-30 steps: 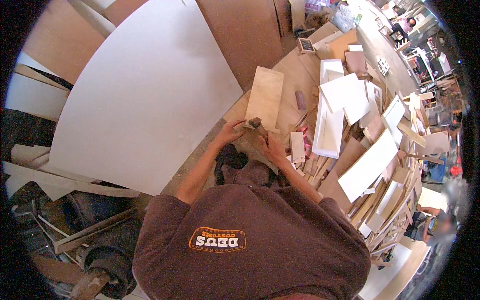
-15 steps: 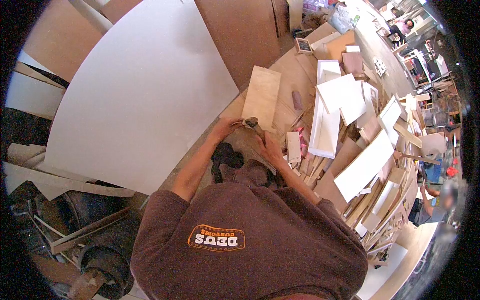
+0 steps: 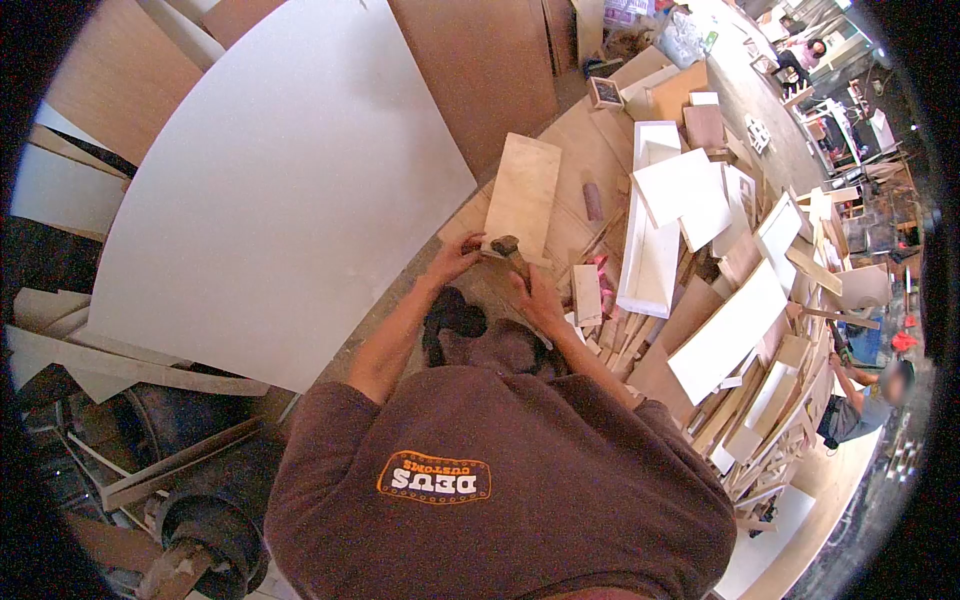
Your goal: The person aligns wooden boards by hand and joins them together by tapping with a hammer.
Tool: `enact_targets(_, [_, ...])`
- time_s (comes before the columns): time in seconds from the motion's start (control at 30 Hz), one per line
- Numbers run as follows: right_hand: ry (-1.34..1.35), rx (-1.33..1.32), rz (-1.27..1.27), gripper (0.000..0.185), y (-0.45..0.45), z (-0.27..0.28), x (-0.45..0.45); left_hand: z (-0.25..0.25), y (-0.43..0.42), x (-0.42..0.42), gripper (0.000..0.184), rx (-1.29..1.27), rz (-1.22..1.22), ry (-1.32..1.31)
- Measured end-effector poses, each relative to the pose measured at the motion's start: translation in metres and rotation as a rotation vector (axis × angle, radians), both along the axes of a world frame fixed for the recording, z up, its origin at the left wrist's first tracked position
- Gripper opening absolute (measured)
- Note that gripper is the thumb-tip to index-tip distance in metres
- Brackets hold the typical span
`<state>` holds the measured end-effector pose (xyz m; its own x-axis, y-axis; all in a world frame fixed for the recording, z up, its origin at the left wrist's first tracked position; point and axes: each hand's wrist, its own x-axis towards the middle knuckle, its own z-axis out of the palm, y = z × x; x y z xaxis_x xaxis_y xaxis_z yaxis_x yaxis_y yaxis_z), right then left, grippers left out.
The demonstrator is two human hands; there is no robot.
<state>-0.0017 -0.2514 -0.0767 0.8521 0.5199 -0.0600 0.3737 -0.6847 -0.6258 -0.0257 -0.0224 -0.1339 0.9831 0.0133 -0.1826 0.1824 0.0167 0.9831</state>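
Observation:
A hammer [image 3: 508,248] with a dark head is in my right hand [image 3: 541,303], its fingers wrapped round the handle. The hammer head is over the near edge of a pale plywood board [image 3: 524,190]. My left hand [image 3: 457,256] is at the near left corner of that board, fingers bent together; what they pinch, if anything, is too small to make out. The board lies on a brown wooden surface [image 3: 573,150].
A large white sheet [image 3: 280,190] spans the left. Right of the board lie a long white tray-like piece [image 3: 650,260], white panels [image 3: 728,330] and several wood offcuts. A co-worker [image 3: 860,405] is at the far right, another person [image 3: 800,62] in the upper right.
Since the earlier frames the view has shifted slightly. My left hand has changed its bend near the board's corner, and the hammer has moved a little. The co-worker at the right has changed posture.

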Motion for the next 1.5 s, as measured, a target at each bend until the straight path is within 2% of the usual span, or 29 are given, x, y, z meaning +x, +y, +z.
enact_targets(0.1, [0.015, -0.008, 0.012, 0.051, -0.001, -0.004, 0.002, -0.013, 0.0, 0.003, 0.045, 0.016, 0.01, 0.026])
enact_targets(0.17, [0.0, -0.007, 0.02, 0.051, -0.004, -0.004, 0.002, -0.037, -0.004, 0.005, 0.046, -0.134, 0.096, -0.005])
enact_targets(0.2, [0.037, -0.015, 0.0, 0.051, -0.003, -0.004, 0.002, -0.033, -0.005, 0.004, 0.046, -0.139, 0.095, -0.006])
enact_targets(0.27, [0.072, -0.024, -0.022, 0.051, -0.003, -0.004, 0.003, -0.024, -0.006, 0.001, 0.044, 0.01, 0.141, -0.056])
enact_targets(0.37, [0.066, -0.051, 0.009, 0.051, -0.004, -0.006, 0.005, -0.013, -0.007, 0.0, 0.042, 0.064, 0.15, -0.014])
enact_targets(0.5, [0.033, -0.077, 0.033, 0.051, -0.004, -0.014, 0.009, -0.02, -0.004, 0.0, 0.041, 0.115, 0.129, -0.025])
enact_targets(0.57, [0.035, -0.122, 0.039, 0.052, -0.007, -0.018, 0.012, -0.024, -0.003, 0.0, 0.039, 0.257, 0.105, -0.084])
enact_targets(0.6, [-0.006, -0.09, 0.042, 0.052, -0.005, -0.013, 0.011, -0.019, -0.005, -0.002, 0.039, 0.257, 0.107, -0.086])
enact_targets(0.63, [-0.046, -0.058, 0.045, 0.052, -0.004, -0.009, 0.01, -0.014, -0.007, -0.005, 0.037, 0.145, 0.137, -0.159])
enact_targets(0.67, [-0.045, -0.057, 0.047, 0.052, -0.004, -0.004, 0.009, -0.009, -0.007, -0.008, 0.035, 0.033, 0.167, -0.23])
enact_targets(0.7, [0.027, -0.046, 0.042, 0.052, 0.0, 0.009, 0.008, 0.0, -0.003, -0.01, 0.035, 0.036, 0.17, -0.229])
enact_targets(0.77, [0.102, -0.035, 0.047, 0.052, 0.004, 0.026, 0.004, 0.013, 0.004, -0.012, 0.038, 0.436, 0.023, -0.221])
enact_targets(0.8, [0.091, 0.011, 0.054, 0.051, 0.005, 0.032, 0.002, 0.007, 0.005, -0.009, 0.038, 0.437, 0.032, -0.218])
enact_targets(0.87, [0.081, 0.056, 0.065, 0.05, 0.005, 0.029, 0.002, -0.012, 0.007, 0.0, 0.043, 0.386, 0.024, -0.444])
enact_targets(0.93, [-0.068, -0.069, 0.073, 0.048, 0.002, 0.018, 0.004, -0.013, 0.008, 0.005, 0.046, 0.413, 0.003, -0.438])
enact_targets(1.0, [-0.003, -0.055, 0.067, 0.047, -0.001, 0.016, 0.007, -0.03, 0.01, 0.012, 0.048, 0.442, -0.02, -0.433])
enact_targets(1.03, [0.062, -0.04, 0.062, 0.046, 0.0, 0.019, 0.008, -0.062, 0.011, 0.018, 0.05, 0.262, -0.005, -0.349])
enact_targets(1.1, [0.006, 0.065, 0.084, 0.045, -0.002, 0.024, 0.007, -0.072, 0.015, 0.025, 0.051, 0.086, 0.014, -0.265])
enact_targets(1.13, [-0.048, 0.166, 0.099, 0.043, -0.003, 0.027, 0.004, -0.073, 0.014, 0.026, 0.052, 0.091, 0.002, -0.257])
enact_targets(1.2, [-0.017, 0.12, 0.057, 0.042, -0.002, 0.032, -0.002, -0.068, 0.013, 0.024, 0.053, 0.094, -0.016, -0.245])
enact_targets(1.27, [0.013, 0.074, 0.003, 0.042, -0.003, 0.023, -0.004, -0.031, 0.011, 0.014, 0.054, 0.405, -0.035, -0.353])
enact_targets(1.33, [-0.227, -0.096, 0.149, 0.042, -0.001, 0.002, 0.006, -0.011, 0.011, 0.009, 0.054, 0.501, -0.045, -0.372])
enact_targets(1.37, [-0.23, -0.094, 0.146, 0.042, -0.002, 0.0, 0.008, -0.003, 0.013, 0.009, 0.055, 0.6, -0.044, -0.387])
enact_targets(1.4, [-0.129, -0.116, 0.141, 0.042, 0.001, 0.005, 0.008, -0.014, 0.013, 0.013, 0.055, 0.604, -0.046, -0.39])
enact_targets(1.43, [-0.029, -0.138, 0.139, 0.042, 0.004, 0.009, 0.009, -0.037, 0.012, 0.018, 0.055, 0.408, -0.048, -0.343])
enact_targets(1.5, [-0.052, -0.118, 0.112, 0.041, 0.007, 0.008, 0.005, -0.047, 0.013, 0.018, 0.054, 0.211, -0.053, -0.288])
